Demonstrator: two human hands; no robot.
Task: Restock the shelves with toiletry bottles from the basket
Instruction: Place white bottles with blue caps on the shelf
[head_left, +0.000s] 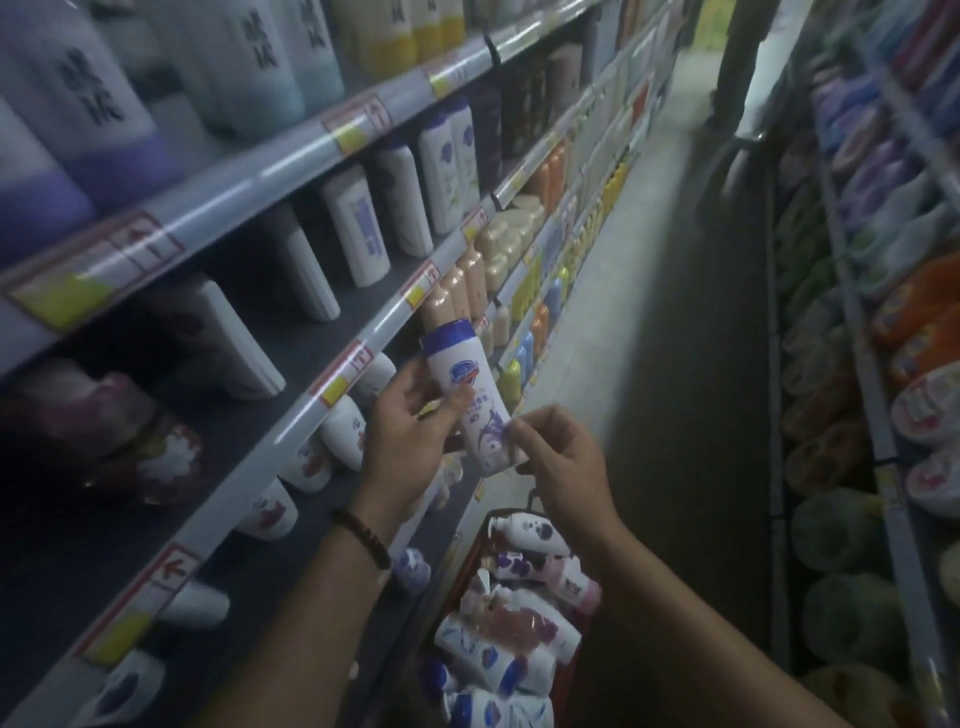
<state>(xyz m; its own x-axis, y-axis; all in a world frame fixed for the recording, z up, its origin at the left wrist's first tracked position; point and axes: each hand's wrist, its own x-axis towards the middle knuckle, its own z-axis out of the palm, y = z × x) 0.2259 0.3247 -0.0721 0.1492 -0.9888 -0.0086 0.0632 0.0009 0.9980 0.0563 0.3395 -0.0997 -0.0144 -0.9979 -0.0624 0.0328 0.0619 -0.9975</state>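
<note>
Bottle (470, 400) in both my hands, mid-frame — white with a purple cap, cap pointing to about 11 o'clock, just off the shelf edge (358, 332). My left hand (410, 436) is wrapped around its middle, and my right hand (563, 462) pinches the bottom end. Basket (519, 618) sits at 6 o'clock, full of similar bottles — everything's pretty blurry.

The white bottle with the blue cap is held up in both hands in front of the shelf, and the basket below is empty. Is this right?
Not quite. The basket is not empty: the head view shows many bottles piled in it. The rest holds: the left hand and right hand hold the white bottle up before the shelf.
</note>
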